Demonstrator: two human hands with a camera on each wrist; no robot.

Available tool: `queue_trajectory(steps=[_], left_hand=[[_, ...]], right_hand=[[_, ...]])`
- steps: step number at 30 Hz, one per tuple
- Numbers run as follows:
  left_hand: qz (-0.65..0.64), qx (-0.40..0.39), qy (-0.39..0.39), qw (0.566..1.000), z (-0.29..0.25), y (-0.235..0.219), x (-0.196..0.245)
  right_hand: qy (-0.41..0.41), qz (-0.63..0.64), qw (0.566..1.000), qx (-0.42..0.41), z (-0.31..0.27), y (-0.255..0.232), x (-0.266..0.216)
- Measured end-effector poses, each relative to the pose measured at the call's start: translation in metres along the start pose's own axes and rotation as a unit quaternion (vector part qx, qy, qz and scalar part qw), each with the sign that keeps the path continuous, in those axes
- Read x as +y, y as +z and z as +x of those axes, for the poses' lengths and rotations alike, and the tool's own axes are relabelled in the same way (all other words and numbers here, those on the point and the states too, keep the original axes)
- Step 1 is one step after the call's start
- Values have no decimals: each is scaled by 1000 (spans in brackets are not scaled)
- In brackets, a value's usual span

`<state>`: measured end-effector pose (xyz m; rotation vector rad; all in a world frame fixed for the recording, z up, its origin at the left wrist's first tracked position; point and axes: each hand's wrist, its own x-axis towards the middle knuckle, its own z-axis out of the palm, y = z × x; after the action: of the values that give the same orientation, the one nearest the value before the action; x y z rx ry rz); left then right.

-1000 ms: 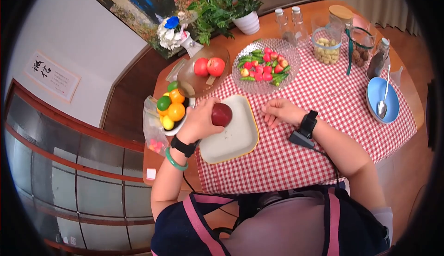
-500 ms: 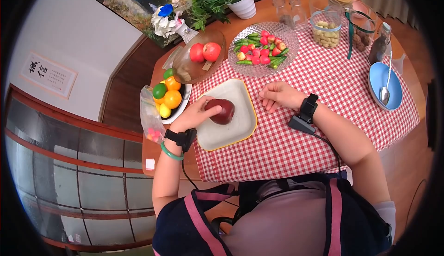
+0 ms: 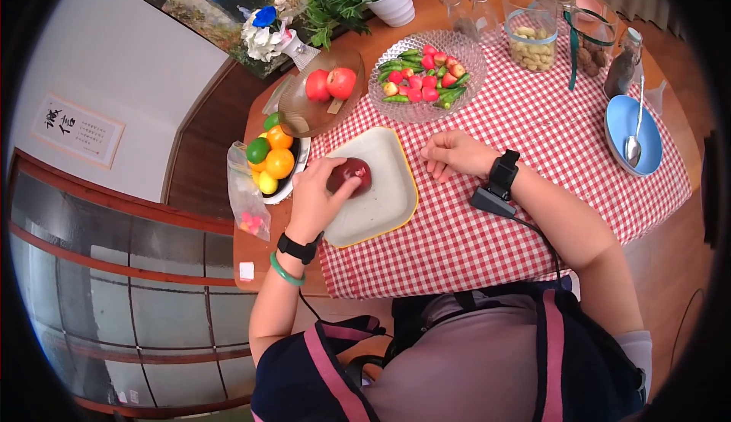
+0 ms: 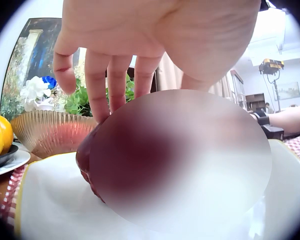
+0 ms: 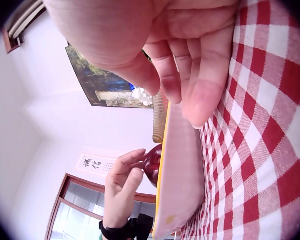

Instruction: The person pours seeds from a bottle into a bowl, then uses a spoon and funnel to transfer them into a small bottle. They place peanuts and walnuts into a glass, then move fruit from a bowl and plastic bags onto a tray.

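Note:
My left hand (image 3: 316,193) holds a dark red apple (image 3: 352,178) at the left part of a pale, yellow-rimmed square dish (image 3: 381,216). Its thumb lies along the apple's near side and the fingers reach over the far side. One end of the apple, with a small light mark, faces right. A blurred oval covers most of the apple (image 4: 85,159) in the left wrist view, though its lobed edge shows. Just right of the dish, my right hand (image 3: 461,154) rests over the checked cloth, fingers loosely bent, holding nothing.
Beyond the dish are a glass bowl (image 3: 293,123) with red fruit and a cut-glass bowl (image 3: 476,91) of peppers and small red fruit. Citrus fruit (image 3: 279,163) sits at left. Jars, bottles and a blue bowl (image 3: 647,155) with a spoon stand at right.
The apple has turned in my left hand, so its marked end now shows, and it sits further left in the dish. My right hand keeps its place beside the dish.

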<state>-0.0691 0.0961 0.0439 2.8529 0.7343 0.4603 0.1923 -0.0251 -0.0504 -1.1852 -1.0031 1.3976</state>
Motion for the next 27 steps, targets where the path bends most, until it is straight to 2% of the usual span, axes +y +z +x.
queue_trajectory(steps=[4,8,12,14,17,20,23,26,27], left_hand=[[91,1,9,996,0,0,17],[139,8,3,990,3,7,6],[-74,-53,-91,992,5,10,-14],[-194,-94,-150,965,4,10,-15],[-257,-106,-169,946,3,12,-13],[-370,-90,-197,903,2,22,-25],[-291,-95,-198,931,1,20,-32],[-275,-88,-195,937,1,18,-35],[-265,-55,-192,943,0,18,-34]], right_hand=[[6,-1,1000,-7,-1,0,-1],[8,2,1000,-7,-1,0,-1],[7,-1,1000,-4,-1,0,-1],[6,-3,1000,-2,-2,1,-2],[7,-1,1000,-2,-1,1,-2],[6,1,1000,-5,-1,1,-1],[5,0,1000,-5,-1,1,-1],[6,0,1000,-5,0,1,-1],[7,1,1000,-5,0,1,-1]])
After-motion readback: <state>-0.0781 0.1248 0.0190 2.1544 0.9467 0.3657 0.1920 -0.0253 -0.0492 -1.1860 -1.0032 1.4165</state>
